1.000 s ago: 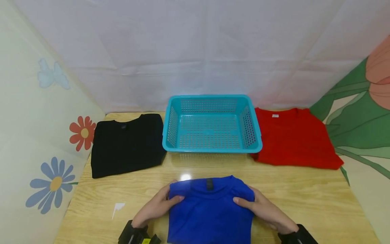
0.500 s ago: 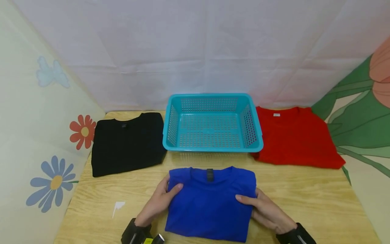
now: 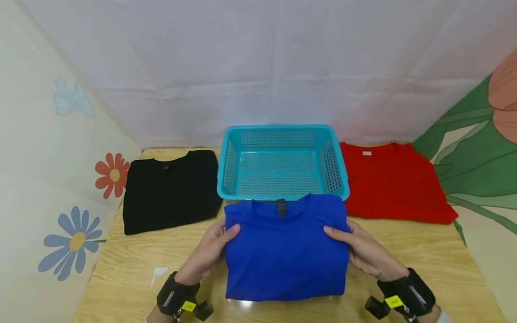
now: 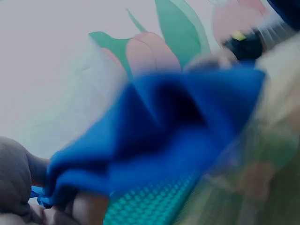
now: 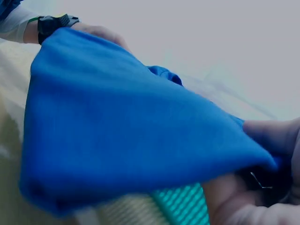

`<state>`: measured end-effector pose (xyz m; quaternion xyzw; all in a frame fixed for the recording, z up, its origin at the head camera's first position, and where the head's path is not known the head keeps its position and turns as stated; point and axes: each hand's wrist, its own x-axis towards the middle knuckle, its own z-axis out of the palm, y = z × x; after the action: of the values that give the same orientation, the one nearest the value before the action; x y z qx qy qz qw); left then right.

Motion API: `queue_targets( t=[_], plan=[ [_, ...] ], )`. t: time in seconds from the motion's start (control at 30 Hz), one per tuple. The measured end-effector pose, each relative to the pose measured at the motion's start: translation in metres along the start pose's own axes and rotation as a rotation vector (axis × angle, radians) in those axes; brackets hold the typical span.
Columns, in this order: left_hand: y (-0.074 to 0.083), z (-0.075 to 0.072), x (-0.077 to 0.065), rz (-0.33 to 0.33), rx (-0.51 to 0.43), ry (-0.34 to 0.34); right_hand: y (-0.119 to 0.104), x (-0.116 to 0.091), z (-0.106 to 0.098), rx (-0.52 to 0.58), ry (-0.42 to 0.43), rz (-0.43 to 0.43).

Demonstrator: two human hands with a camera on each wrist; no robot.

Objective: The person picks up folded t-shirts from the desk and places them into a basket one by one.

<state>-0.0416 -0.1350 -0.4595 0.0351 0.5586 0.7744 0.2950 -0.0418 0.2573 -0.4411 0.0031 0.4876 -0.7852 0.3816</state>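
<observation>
A folded blue T-shirt (image 3: 286,255), neckline and dark label facing away, hangs level between my two hands, raised off the table. My left hand (image 3: 212,246) pinches its left edge, thumb on top and fingers underneath. On the opposite edge my right hand (image 3: 367,249) grips it the same way. In the head view the collar overlaps the front rim of a turquoise plastic basket (image 3: 282,128), whose inside is bare. Both wrist views show the blue shirt (image 5: 126,122) held up with the basket's mesh side (image 4: 145,204) below it.
A folded black T-shirt (image 3: 171,193) lies left of the basket. To its right is a folded red T-shirt (image 3: 396,184), partly behind the basket's side. A small white scrap (image 3: 159,271) marks the wooden table (image 3: 121,287) at the front left. A white cloth backs the table.
Both hands have lifted the blue T-shirt from the table and carried it forward, up to the basket's front rim. The basket and the other shirts stay in place.
</observation>
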Motion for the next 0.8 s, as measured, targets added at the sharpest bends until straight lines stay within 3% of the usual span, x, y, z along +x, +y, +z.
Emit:
queue_targets(
  t=[0.1,0.27,0.4,0.57,0.8],
  plan=[
    [0.017,-0.002,0.002,0.038,0.065,-0.026,-0.017,0.001,0.002,-0.047,-0.007,-0.021],
    [0.045,-0.006,0.008,0.061,0.232,-0.003,-0.043,0.007,0.007,-0.112,-0.018,-0.071],
    [0.068,-0.012,0.015,0.088,0.325,0.007,-0.063,0.017,0.013,-0.188,0.035,-0.093],
    [0.098,-0.022,0.031,0.14,0.366,0.008,-0.088,0.036,0.016,-0.243,0.082,-0.1],
    [0.119,-0.034,0.073,0.105,0.33,0.035,-0.122,0.065,0.004,-0.205,0.102,-0.104]
  ],
)
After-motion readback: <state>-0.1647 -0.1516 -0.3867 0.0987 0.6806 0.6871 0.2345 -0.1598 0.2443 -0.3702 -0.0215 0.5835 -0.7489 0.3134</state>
